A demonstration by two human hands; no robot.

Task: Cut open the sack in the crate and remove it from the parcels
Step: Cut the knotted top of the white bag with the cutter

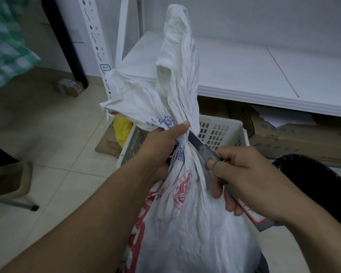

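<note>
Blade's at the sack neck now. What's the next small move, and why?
Probably draw the knife through the bunched neck of the sack, slicing away from the left hand. That hand grips the neck upright over the crate. The right hand holds the knife with its blade tip already against the gathered cloth beside the left thumb, and the sack looks not yet cut.

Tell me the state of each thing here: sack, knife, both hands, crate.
sack: upright, neck bunched shut.
knife: blade extended, touching the sack's neck.
left hand: grips the sack's neck.
right hand: holds the knife by its handle.
crate: upright behind the sack, contents hidden.
</note>
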